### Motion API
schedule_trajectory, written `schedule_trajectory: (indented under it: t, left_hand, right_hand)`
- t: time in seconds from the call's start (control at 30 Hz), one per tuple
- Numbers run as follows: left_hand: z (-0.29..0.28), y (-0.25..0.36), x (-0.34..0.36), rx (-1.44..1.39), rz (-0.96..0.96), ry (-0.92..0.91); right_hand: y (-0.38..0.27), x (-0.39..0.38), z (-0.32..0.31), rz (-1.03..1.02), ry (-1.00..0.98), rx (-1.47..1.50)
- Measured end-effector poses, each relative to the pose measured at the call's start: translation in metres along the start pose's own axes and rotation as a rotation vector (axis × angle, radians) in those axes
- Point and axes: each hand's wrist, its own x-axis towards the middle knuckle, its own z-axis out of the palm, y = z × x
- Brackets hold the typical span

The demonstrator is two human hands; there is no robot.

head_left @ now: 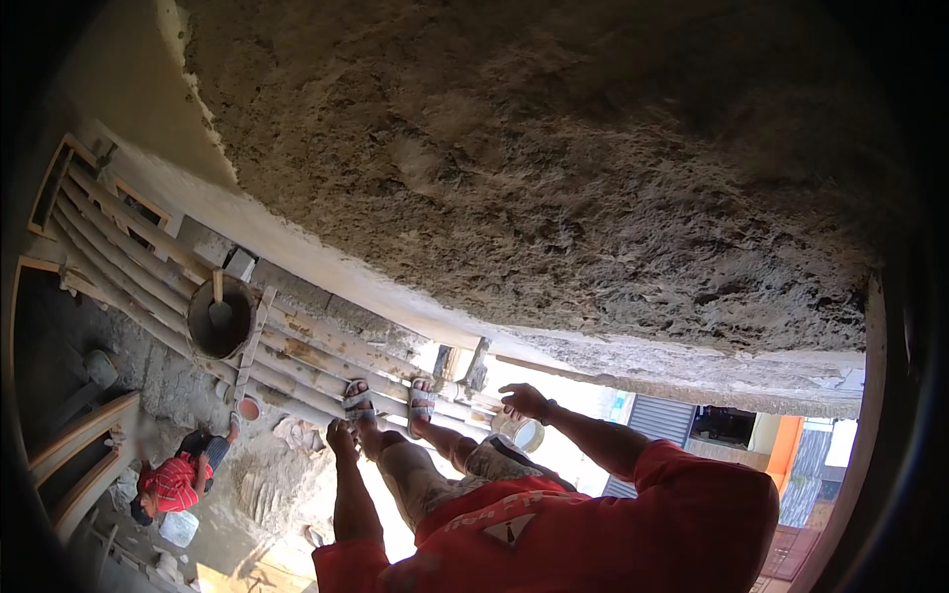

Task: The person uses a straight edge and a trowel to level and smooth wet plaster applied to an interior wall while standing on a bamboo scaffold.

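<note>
My left hand [342, 438] hangs low beside my left leg, fingers curled, with nothing seen sticking out of it. My right hand [524, 400] is held out in front of my right hip, thumb and fingers apart, and no tool shows in it. Both hands are clear of the wall [554, 198], whose broad surface ahead is coated in rough, uneven brown-grey plaster. Off to the left, a round dark bucket [202, 339] rests on the scaffold poles. A trowel [219, 313] with a wooden handle leans inside it.
My sandalled feet [358, 397] stand on long scaffold poles [297, 341] running leftward, high above the ground. A light crosspiece [255, 341] crosses them by the bucket. Below at left are a person in red [173, 484] and wooden frames [84, 435]. A pale bucket [524, 435] shows behind my right forearm.
</note>
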Motion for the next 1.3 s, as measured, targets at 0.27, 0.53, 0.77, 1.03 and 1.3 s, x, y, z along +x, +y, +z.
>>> schedule_trajectory:
  t: [0.27,0.53,0.77,1.03,1.3]
  left_hand:
    - [0.001,-0.022,-0.028,-0.075,0.009,0.083]
    - [0.027,-0.05,-0.037,-0.171,0.141,0.136]
    - [0.021,-0.039,-0.049,0.084,0.379,0.369]
    - [-0.012,-0.085,-0.055,0.066,0.407,0.591]
    - [-0.091,-0.134,-0.017,0.245,0.244,0.763]
  right_hand:
    - [-0.008,0.009,-0.01,0.05,0.016,0.089]
    - [0.019,0.013,-0.015,0.055,-0.044,0.105]
    - [0.048,0.023,-0.015,0.085,-0.098,0.066]
    - [0.051,0.043,-0.023,0.093,-0.144,0.063]
    - [0.047,0.073,-0.032,0.181,-0.082,-0.102]
